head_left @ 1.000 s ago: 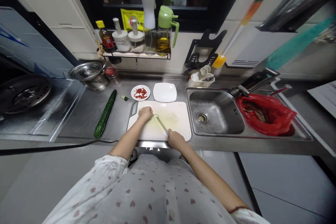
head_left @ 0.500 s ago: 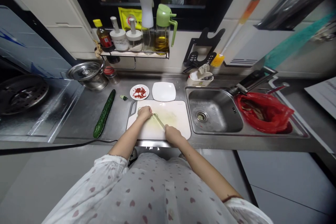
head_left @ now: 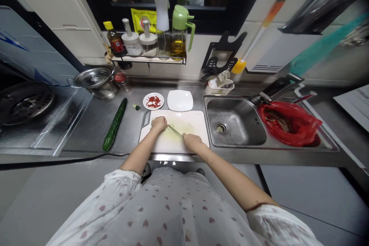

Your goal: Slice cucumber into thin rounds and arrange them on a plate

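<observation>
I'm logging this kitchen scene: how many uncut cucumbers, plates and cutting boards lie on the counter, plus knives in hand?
Uncut cucumber: 1
Plates: 2, round plate and squarish plate
Cutting board: 1
Knife: 1
Total: 5

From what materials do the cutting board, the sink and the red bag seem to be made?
Cutting board: probably plastic, smooth and fairly matte; plain white without wood grain.
Sink: metal, likely stainless steel, with a satin sheen; grey with soft reflections.
Red bag: apparently thin plastic, glossy; crumpled folds catch the light.
</observation>
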`<action>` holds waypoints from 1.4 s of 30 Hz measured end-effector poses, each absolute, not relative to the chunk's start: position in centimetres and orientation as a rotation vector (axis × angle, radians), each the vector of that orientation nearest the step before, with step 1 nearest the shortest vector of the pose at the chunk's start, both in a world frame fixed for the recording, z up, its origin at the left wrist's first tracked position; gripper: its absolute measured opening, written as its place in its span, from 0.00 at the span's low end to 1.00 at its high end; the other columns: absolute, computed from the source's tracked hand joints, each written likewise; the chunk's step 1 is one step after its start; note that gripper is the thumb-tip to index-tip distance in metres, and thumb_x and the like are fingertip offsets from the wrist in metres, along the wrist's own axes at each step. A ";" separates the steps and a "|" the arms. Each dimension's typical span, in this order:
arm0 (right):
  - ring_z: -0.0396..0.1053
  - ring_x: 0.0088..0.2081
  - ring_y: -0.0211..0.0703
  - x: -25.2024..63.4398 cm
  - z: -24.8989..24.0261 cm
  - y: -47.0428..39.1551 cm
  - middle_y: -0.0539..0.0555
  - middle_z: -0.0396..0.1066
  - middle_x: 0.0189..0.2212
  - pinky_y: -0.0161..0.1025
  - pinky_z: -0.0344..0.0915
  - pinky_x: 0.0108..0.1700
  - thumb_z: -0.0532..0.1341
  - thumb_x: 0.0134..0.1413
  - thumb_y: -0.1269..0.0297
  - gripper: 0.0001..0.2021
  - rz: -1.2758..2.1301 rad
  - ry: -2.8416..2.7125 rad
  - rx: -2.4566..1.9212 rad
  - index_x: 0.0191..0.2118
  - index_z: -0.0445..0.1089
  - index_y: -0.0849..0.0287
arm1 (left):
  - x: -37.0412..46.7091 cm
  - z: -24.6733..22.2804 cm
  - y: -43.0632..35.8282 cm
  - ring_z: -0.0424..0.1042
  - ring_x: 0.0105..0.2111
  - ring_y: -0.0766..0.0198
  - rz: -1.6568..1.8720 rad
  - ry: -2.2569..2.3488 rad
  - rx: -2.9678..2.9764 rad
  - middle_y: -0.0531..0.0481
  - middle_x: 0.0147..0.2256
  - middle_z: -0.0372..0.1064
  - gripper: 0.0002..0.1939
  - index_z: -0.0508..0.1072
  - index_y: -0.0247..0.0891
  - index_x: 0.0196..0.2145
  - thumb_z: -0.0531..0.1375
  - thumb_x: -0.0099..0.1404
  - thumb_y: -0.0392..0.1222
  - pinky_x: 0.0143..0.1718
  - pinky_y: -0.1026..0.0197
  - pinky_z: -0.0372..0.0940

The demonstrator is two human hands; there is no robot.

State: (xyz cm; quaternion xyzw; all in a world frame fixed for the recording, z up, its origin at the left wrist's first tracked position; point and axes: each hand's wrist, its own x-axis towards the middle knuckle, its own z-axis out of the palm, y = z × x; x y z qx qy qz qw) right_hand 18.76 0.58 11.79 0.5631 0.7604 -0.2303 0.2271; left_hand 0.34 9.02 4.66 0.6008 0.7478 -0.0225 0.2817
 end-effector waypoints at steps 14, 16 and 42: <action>0.71 0.45 0.52 20.6 11.5 -2.5 0.66 0.72 0.42 0.41 0.64 0.39 0.51 0.55 0.76 0.16 -0.719 2.077 1.601 0.49 0.63 0.63 | 0.7 4.9 8.1 0.70 0.46 0.57 -0.039 2.016 1.639 0.49 0.41 0.74 0.09 0.72 0.44 0.35 0.62 0.55 0.47 0.46 0.59 0.60; 0.71 0.45 0.53 21.1 11.5 -3.1 0.65 0.72 0.41 0.41 0.63 0.39 0.52 0.54 0.74 0.15 -0.731 2.058 1.609 0.48 0.63 0.63 | 0.9 4.8 7.7 0.69 0.46 0.57 -0.011 2.031 1.652 0.49 0.41 0.74 0.08 0.72 0.45 0.36 0.60 0.58 0.46 0.47 0.57 0.59; 0.68 0.34 0.40 23.9 8.4 -4.7 0.55 0.72 0.34 0.33 0.51 0.32 0.48 0.63 0.62 0.10 -1.028 2.063 2.016 0.42 0.64 0.59 | 1.2 4.3 4.7 0.71 0.36 0.63 0.354 1.969 1.457 0.53 0.34 0.75 0.11 0.75 0.43 0.36 0.61 0.53 0.38 0.34 0.64 0.58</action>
